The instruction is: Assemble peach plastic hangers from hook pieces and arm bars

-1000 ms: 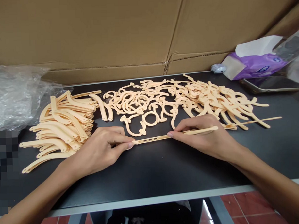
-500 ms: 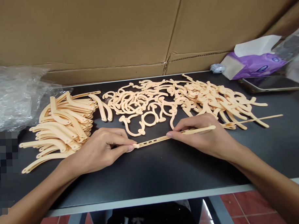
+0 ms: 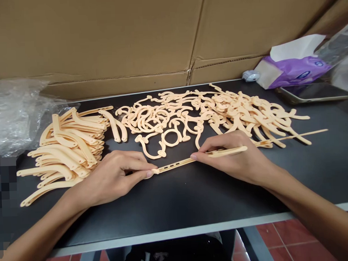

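Between my two hands runs a slim beige plastic hanger piece (image 3: 175, 165) with small rectangular slots along it, seen nearly edge-on. My left hand (image 3: 118, 176) is closed, pinching its rounded left end between thumb and fingers. Farther along, my right hand (image 3: 234, 157) is closed around the piece, with the thumb in front. Another beige arm (image 3: 230, 151) crosses in front of the right fingers, and a thin length (image 3: 308, 133) sticks out beyond that hand. How these parts join is hidden by the right hand.
Curved beige arms (image 3: 63, 149) are piled at the left. Beige hooks (image 3: 153, 119) lie loose along the back, heaped thicker toward the right. Clear plastic wrap (image 3: 16, 117), a purple tissue pack (image 3: 297, 71) and a phone (image 3: 315, 92) lie around the edges. Cardboard (image 3: 116, 37) stands behind the black table (image 3: 176, 206).
The view has shifted slightly, so the piles and hands appear a little farther left. Both hands keep their hold on the hanger piece; nothing was let go.
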Demonstrator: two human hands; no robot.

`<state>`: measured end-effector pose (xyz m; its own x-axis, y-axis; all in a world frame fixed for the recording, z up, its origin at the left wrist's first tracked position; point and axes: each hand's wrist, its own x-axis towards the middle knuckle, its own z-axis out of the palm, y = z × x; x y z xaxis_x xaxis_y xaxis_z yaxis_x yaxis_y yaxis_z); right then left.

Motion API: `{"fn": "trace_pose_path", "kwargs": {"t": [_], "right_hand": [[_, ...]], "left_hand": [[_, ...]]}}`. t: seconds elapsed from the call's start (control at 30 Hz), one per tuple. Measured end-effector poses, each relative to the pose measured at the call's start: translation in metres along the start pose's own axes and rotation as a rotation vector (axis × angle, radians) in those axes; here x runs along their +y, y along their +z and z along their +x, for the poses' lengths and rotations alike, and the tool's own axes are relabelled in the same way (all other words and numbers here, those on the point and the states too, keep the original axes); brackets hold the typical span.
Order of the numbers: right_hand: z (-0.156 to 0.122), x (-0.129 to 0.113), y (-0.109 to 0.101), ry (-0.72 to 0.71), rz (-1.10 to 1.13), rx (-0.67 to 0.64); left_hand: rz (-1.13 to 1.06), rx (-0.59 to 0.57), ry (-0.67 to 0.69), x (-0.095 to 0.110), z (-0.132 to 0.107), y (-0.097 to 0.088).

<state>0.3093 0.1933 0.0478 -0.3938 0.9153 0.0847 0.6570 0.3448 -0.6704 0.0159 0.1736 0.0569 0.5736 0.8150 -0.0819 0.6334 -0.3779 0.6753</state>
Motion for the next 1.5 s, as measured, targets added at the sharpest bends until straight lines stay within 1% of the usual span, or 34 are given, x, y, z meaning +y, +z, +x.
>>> {"fn": "trace_pose_path", "kwargs": {"t": [0.37, 0.57, 0.73, 0.97, 1.17, 1.3, 1.5], "right_hand": [[0.000, 0.005, 0.001, 0.062, 0.121, -0.035], [0.003, -0.001, -0.001, 0.093, 0.165, -0.046], [0.005, -0.009, -0.003, 0.179, 0.234, -0.063], [0.004, -0.005, -0.003, 0.226, 0.261, -0.086], [0.003, -0.009, -0.005, 0.226, 0.252, -0.082], [0.002, -0.011, -0.005, 0.194, 0.264, -0.079], [0.002, -0.010, -0.003, 0.186, 0.305, -0.079]], "left_hand": [[-0.010, 0.002, 0.027, -0.002, 0.004, -0.001], [0.009, -0.034, 0.021, 0.000, 0.006, -0.004], [0.032, -0.045, 0.040, -0.001, 0.007, -0.004], [0.079, -0.053, 0.030, 0.005, 0.006, -0.003], [0.086, -0.022, 0.057, 0.006, 0.006, -0.001], [0.090, 0.018, 0.059, 0.007, 0.007, 0.002], [0.248, 0.078, 0.133, 0.015, 0.007, 0.006]]}}
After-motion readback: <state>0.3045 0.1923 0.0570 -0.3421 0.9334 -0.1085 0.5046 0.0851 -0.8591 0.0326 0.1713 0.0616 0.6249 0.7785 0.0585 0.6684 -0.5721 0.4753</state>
